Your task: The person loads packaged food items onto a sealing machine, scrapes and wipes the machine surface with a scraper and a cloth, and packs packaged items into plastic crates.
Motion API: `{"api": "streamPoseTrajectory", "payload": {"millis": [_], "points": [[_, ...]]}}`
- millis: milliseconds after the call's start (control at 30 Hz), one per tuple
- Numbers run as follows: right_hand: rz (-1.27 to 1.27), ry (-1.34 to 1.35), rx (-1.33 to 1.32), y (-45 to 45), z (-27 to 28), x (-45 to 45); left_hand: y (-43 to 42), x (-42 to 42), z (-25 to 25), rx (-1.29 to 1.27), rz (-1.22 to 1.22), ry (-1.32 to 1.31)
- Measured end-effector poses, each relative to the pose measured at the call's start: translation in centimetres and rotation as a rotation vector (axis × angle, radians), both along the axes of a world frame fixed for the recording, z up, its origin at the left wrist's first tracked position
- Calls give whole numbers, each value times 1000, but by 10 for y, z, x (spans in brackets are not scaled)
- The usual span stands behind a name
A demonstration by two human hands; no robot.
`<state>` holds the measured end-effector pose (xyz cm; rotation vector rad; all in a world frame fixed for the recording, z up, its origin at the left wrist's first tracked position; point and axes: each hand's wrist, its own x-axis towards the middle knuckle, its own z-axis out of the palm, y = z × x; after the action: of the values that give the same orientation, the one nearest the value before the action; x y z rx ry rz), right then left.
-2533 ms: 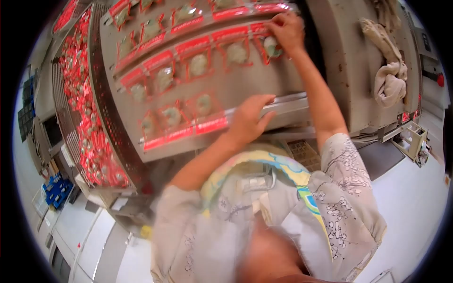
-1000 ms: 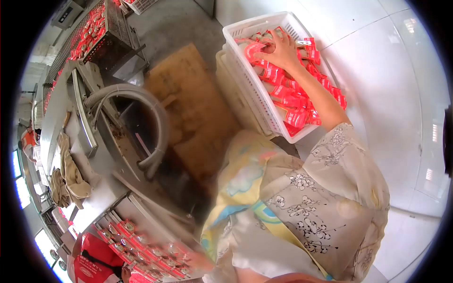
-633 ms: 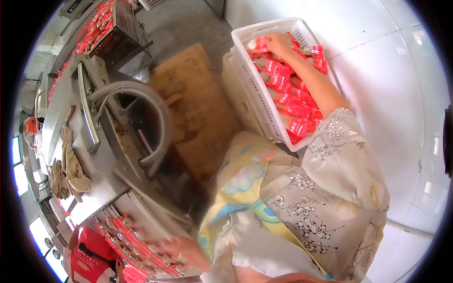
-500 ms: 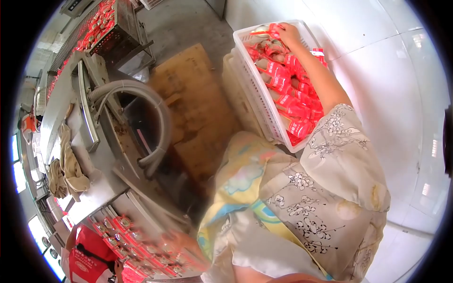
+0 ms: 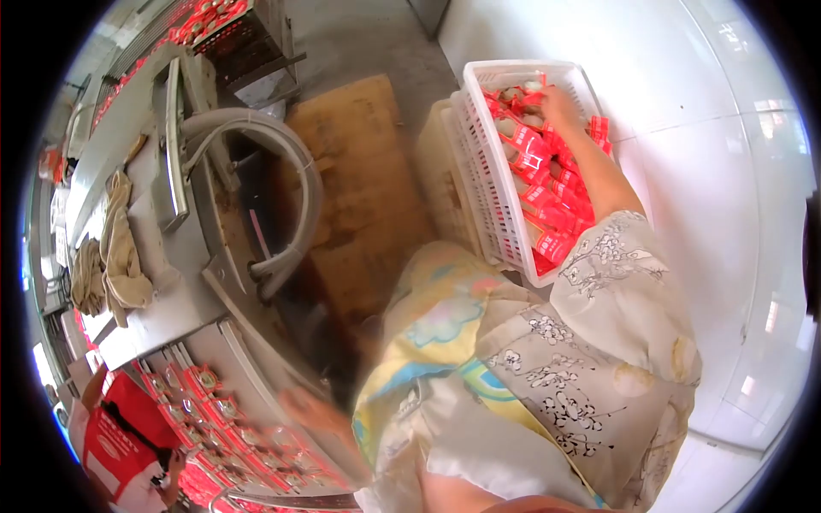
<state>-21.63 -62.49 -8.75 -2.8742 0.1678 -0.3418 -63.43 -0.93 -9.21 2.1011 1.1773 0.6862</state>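
My right hand (image 5: pixel 559 108) reaches into the far end of a white plastic basket (image 5: pixel 493 184). Its fingers are curled on a red-printed food packet (image 5: pixel 534 97) with a pale part. More red packets (image 5: pixel 547 201) with white lettering fill the basket, laid in overlapping rows. At lower left, my left hand (image 5: pixel 315 414) is smeared by motion, so its finger positions are unclear. It is beside the steel edge of a machine, close to rows of red packets (image 5: pixel 224 409) with clear parts lying on the machine's surface.
A grey hose (image 5: pixel 310 184) loops out from the machine. Cloths (image 5: pixel 124 248) lie on its steel top. A brown board (image 5: pixel 359 162) covers part of the floor. Another person in a red apron (image 5: pixel 128 436) stands at lower left. A crate (image 5: pixel 227 38) holds more red packets.
The view has shifted, so the basket appears farther right and lower. My right hand has lowered from the raised packet at the basket's far end into the packets. My left hand is still blurred.
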Motion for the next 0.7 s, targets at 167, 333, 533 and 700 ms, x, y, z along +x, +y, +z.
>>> {"api": "streamPoseTrajectory", "payload": {"millis": [167, 333, 533, 700], "points": [[-124, -299, 487, 58, 79, -15, 1, 16, 25, -128, 11, -72], [308, -96, 729, 243, 141, -80, -23, 77, 37, -724, -251, -347], [1230, 218, 1057, 512, 94, -180, -1, 63, 60, -1409, -438, -618], [1375, 383, 1161, 649, 33, -260, 86, 31, 67, -1434, 103, -1205]]}}
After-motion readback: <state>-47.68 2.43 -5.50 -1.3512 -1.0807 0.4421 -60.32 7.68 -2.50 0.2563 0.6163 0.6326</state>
